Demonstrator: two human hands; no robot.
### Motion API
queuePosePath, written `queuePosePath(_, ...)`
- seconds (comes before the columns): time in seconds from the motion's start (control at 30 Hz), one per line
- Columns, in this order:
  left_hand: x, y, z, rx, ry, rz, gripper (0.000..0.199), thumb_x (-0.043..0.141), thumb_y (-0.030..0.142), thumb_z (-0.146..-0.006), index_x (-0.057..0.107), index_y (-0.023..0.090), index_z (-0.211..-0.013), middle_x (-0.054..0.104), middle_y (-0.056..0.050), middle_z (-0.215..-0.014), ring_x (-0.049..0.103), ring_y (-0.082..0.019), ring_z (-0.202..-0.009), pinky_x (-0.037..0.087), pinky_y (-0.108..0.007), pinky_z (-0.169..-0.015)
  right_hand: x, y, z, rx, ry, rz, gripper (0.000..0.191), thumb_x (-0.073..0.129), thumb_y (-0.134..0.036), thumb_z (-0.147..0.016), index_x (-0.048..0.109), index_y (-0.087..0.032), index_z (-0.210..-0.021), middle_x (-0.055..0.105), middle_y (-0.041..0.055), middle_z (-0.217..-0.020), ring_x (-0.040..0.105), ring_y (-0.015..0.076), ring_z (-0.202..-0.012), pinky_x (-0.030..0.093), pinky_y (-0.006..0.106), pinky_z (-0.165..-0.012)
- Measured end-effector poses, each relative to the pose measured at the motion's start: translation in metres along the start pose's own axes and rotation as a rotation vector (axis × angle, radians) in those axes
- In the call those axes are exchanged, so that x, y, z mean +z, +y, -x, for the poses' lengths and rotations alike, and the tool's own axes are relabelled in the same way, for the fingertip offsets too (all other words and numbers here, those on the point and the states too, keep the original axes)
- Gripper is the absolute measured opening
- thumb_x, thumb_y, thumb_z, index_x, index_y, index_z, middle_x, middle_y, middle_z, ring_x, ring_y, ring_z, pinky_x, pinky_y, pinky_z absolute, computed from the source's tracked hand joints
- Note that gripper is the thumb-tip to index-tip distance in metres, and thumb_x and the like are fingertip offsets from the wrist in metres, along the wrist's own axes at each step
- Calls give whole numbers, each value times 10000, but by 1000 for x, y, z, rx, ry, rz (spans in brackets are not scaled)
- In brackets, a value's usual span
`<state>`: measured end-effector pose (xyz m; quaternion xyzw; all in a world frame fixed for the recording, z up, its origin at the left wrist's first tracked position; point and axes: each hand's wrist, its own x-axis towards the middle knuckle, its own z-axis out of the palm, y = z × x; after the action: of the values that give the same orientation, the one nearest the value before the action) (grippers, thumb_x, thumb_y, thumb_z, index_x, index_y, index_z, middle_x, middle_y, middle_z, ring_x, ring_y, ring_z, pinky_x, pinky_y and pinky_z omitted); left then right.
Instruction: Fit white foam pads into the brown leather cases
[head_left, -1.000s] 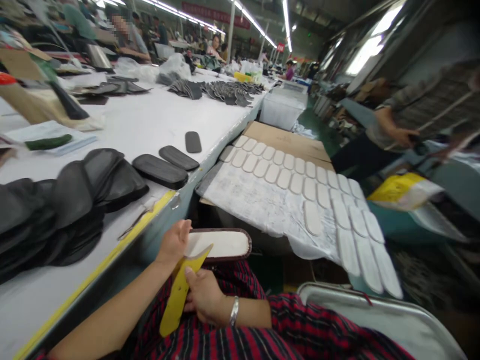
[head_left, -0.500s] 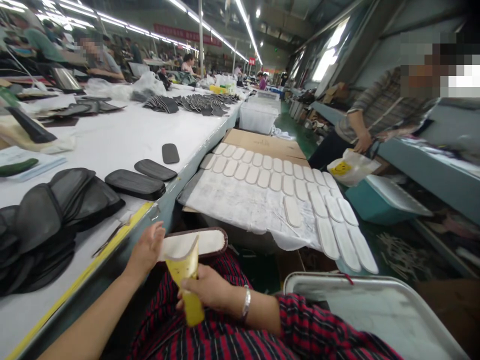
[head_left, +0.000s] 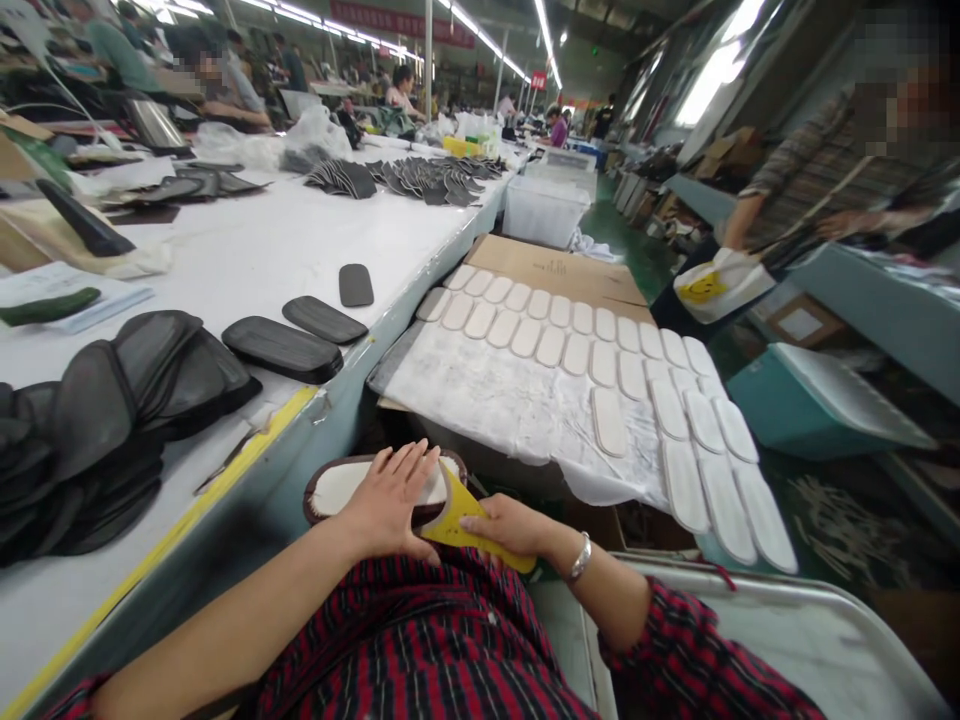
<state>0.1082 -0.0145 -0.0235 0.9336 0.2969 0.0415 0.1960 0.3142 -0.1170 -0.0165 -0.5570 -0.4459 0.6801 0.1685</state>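
On my lap lies an oval white sole piece with a dark brown rim. My left hand rests over its middle, palm down with the fingers stretched out. My right hand grips a yellow flat scraper with a wide, flared end. That wide end meets the right part of the sole, just beside my left fingers. My left palm hides the middle of the sole, and my right fingers cover part of the scraper's handle.
Black sole pieces lie piled on the white table at left, with a smaller black stack near its edge. Rows of white insoles cover a low board ahead. A metal-rimmed tray stands right; a person stands beyond.
My left hand has moved right, from the sole's left end onto its middle. My right hand has turned the scraper from upright to slanting and shifted right. The view has shifted slightly.
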Motion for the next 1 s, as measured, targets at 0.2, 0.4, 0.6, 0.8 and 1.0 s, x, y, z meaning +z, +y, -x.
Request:
queuePosePath(0.2,6,4,-7,-30,73,-87,1328,679,698,-361,124,142,-1432,374,-194,-1362,304,-351,-1245,78,-442,-1068,-16,-5,-5,8,-61,2,423,491,-544,-819,553,-144,-693,556,-8,-496,498,108,-375,405,201,-380)
queuePosePath(0.4,0,5,-14,-45,89,-66,1330,699,685,-359,121,152,-1431,425,-187,-1291,368,-358,-1175,173,-446,-1031,-31,-10,-13,16,-93,34,441,515,-578,-790,557,-154,-678,559,-9,-489,494,105,-374,416,206,-383)
queuePosePath(0.6,-1,11,-14,-66,79,-25,1324,714,658,-409,44,156,-1435,489,-170,-1223,432,-337,-1121,254,-438,-988,-46,-19,-24,29,-200,105,460,546,-589,-765,569,-140,-667,566,4,-488,482,98,-363,401,199,-370)
queuePosePath(0.8,-23,0,-4,-88,-81,22,1275,724,572,-492,-37,152,-1425,383,-169,-1376,366,-284,-1249,276,-397,-1026,-54,-19,-3,-108,-67,-117,441,559,-584,-772,565,-142,-775,586,0,-570,525,103,-405,423,193,-378)
queuePosePath(1.0,-25,-8,2,-116,-194,-111,1205,605,724,-505,120,112,-1423,240,-168,-1464,212,-300,-1342,114,-454,-1095,-32,0,22,-298,276,-517,406,584,-528,-774,535,-139,-880,635,49,-785,598,129,-550,486,243,-513)
